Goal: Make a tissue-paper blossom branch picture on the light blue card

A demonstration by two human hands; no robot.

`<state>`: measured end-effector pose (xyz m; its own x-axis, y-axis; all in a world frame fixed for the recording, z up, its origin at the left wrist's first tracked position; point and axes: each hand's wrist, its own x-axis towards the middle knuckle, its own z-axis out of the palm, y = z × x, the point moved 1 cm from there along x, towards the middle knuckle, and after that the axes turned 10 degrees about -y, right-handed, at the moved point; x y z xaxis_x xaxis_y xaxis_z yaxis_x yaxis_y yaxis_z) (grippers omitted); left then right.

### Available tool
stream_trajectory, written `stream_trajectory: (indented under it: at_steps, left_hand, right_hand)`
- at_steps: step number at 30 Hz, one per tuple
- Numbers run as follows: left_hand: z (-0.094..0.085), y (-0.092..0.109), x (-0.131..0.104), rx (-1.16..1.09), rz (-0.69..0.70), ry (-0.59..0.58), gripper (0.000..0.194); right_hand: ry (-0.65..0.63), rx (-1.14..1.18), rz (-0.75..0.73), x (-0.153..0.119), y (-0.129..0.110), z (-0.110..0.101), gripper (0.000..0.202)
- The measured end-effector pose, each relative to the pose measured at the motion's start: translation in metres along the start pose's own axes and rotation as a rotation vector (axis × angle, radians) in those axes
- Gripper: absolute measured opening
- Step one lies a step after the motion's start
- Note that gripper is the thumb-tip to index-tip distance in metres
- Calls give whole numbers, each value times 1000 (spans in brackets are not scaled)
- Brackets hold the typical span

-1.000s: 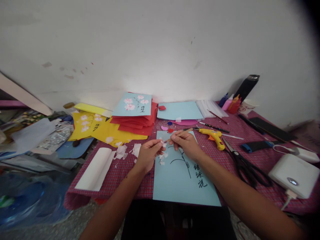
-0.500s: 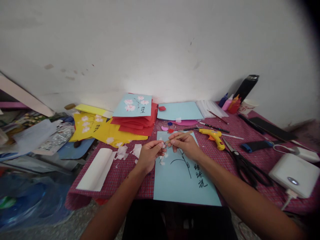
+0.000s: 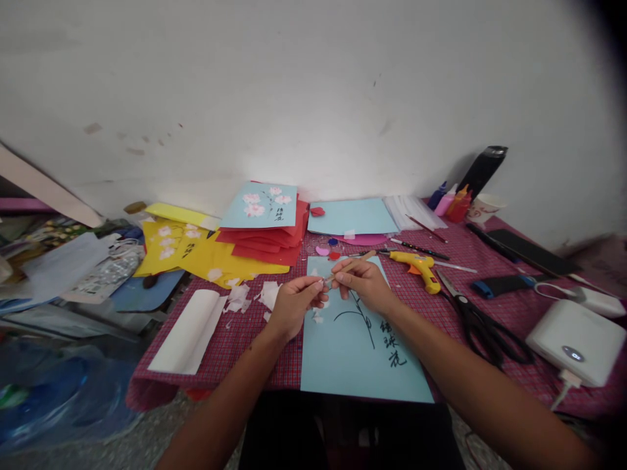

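Note:
Over the upper part of a light blue sheet [image 3: 353, 365] with black brush lines and characters, my two hands nearly meet. My left hand [image 3: 300, 303] pinches a small white scrap, mostly hidden by the fingertips. A thin wooden stick [image 3: 356, 262] is held in my right hand [image 3: 363, 284], its lower end at my left fingertips. Small white paper bits [image 3: 318, 318] lie on the sheet just below the hands. Torn white paper pieces [image 3: 239, 297] rest on the checked cloth to the left.
A folded white paper [image 3: 189, 333] lies at the left. Red and yellow sheets [image 3: 264, 238] are stacked behind. On the right are a yellow glue gun [image 3: 416, 267], black scissors [image 3: 482, 326], a white power device [image 3: 578, 343], small paint bottles [image 3: 458, 203] and a black flask [image 3: 482, 175].
The stick has shifted and tilted slightly in my right hand. The white scrap between my left fingertips shows less than before. Both hands stay in nearly the same place.

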<state>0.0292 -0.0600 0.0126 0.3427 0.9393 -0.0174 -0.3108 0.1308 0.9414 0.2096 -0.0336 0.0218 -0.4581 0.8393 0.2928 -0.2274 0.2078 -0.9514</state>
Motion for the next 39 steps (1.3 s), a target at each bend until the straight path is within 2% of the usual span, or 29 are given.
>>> stream_trajectory:
  at_steps: [6,13,17,22,27,31,35,37,39]
  left_hand:
    - [-1,-3,0,15,-8,-11,32]
    - [0,-2,-1,23,-10,-26,29]
    - [0,-2,0,26,5,-27,31]
    - [0,-2,-1,90,17,-19,30]
    - [2,0,-2,164,13,2,28]
    - [0,6,-1,226,32,39,29]
    - [-12,17,0,287,86,124,29]
    - [-19,23,0,375,112,150,29]
    - [-22,28,-1,556,128,136,27]
  right_hand:
    - [62,-130,25,2,-2,1,31]
    - [-9,30,20,0,0,1,23]
    - [12,11,47,1,1,2,21]
    - [47,-82,55,3,1,3,30]
    - [47,-79,73,3,1,4,31]
    - [133,-14,78,4,0,0,31]
    - [280,84,26,6,-2,-8,29]
    - [298,108,23,6,-2,-11,29]
    - [297,104,32,6,-2,-11,29]
